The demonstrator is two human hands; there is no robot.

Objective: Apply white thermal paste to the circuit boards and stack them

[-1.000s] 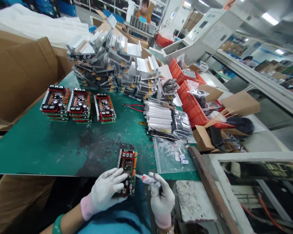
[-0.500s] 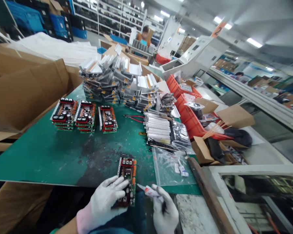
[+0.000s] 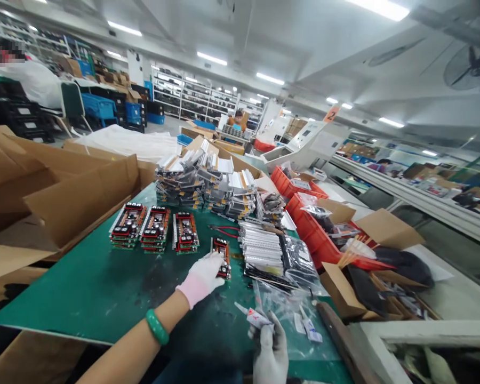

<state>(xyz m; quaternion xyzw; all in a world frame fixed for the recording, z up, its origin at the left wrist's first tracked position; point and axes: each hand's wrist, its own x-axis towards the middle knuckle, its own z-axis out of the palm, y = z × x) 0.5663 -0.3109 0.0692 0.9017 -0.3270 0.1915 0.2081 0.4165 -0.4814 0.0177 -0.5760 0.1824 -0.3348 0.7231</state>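
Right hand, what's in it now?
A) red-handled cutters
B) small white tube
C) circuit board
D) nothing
B: the right hand pinches a small white tube with a pointed nozzle and red print.

Just beyond the left hand lie three stacks of circuit boards and red-handled pliers on the green workbench. Farther on rise piles of aluminium heat sinks; orange crates sit off to the right, cardboard boxes to the left.
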